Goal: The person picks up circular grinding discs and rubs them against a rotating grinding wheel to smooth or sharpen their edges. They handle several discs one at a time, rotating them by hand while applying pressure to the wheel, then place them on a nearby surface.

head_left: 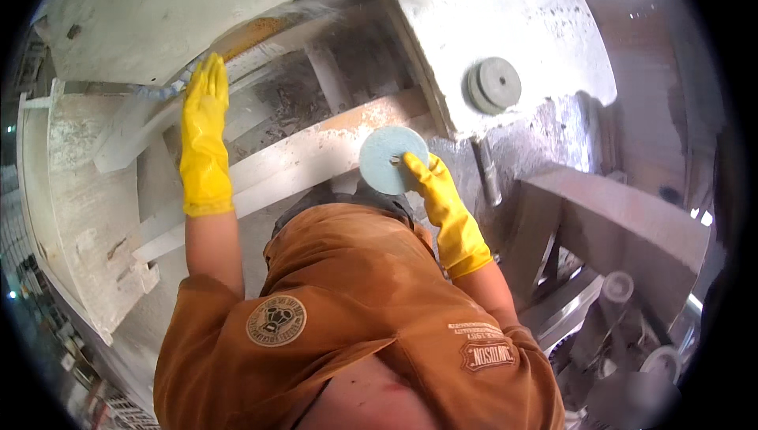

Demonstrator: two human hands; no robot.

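A pale blue round disc [382, 163] with a small hole at its middle is pinched between the thumb and fingers of my right hand [442, 201]. It is held in front of my waist, over a pale beam, and looks like an abrasive or polishing disc. My left hand [207, 110] is stretched out flat, fingers straight and close together, and holds nothing. Its fingertips are by the curved edge of a large pale slab [158, 11]; I cannot tell whether they touch it. Long yellow rubber gloves cover both hands.
A long pale beam [292, 165] crosses the metal frame before me, with debris in the gap behind it. Right of it, a thick grey wheel [495, 85] sits on a white block [497, 27]. A heavy angled support [624, 209] stands further right. Whitish panels [95, 193] rise at the left.
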